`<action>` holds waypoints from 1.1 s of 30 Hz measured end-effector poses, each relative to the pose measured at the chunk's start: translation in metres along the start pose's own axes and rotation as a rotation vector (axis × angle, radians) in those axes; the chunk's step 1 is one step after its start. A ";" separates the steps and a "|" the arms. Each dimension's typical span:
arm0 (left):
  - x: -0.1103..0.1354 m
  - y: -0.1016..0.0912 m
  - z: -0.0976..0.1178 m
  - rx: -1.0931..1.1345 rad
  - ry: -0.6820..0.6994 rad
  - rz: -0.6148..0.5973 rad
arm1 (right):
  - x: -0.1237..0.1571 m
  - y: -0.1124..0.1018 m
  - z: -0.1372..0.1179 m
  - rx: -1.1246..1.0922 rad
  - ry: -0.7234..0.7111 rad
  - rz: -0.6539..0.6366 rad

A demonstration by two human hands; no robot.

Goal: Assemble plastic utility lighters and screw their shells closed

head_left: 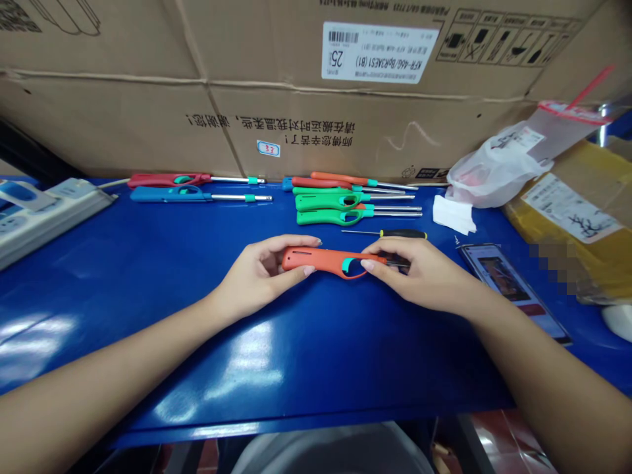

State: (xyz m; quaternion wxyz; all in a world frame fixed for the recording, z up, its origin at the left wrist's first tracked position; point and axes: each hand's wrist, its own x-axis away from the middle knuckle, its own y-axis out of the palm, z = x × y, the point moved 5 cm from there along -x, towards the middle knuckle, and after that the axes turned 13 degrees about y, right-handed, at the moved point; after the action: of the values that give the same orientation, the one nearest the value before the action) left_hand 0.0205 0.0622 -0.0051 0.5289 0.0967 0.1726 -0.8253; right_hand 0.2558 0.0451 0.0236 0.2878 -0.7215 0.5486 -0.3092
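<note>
Orange lighter [328,261] lies lengthwise at the middle of the blue surface [316,368], held at both ends. The left hand [259,273] has its fingers pinching the handle end, and the right hand [422,275] has its fingers pinching the body just past the teal trigger. It looks like a check or fitting step on the casing. Any next move calls for a steady left grip — the screwdriver [390,233] lies just behind, toward the far edge.

Small assembly workshop: blue workbench [148,263], stacked cartons [148,99], lighter batches [345,201].
</note>
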 end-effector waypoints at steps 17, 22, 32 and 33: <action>-0.003 -0.010 0.002 -0.105 -0.112 0.111 | 0.003 -0.017 0.000 0.331 -0.156 0.237; -0.007 -0.020 0.004 -0.089 -0.159 0.127 | 0.003 -0.044 0.015 0.432 -0.115 0.418; -0.004 -0.005 0.006 -0.468 0.048 -0.216 | -0.017 -0.032 0.051 0.393 0.065 0.321; -0.004 -0.003 0.008 -0.525 0.106 -0.250 | -0.017 -0.033 0.051 0.373 0.060 0.323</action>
State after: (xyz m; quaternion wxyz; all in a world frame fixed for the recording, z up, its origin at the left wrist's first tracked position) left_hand 0.0194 0.0638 0.0039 0.4204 -0.0222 0.4181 -0.8050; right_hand 0.3114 0.0736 0.0133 0.4450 -0.5496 0.5985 -0.3765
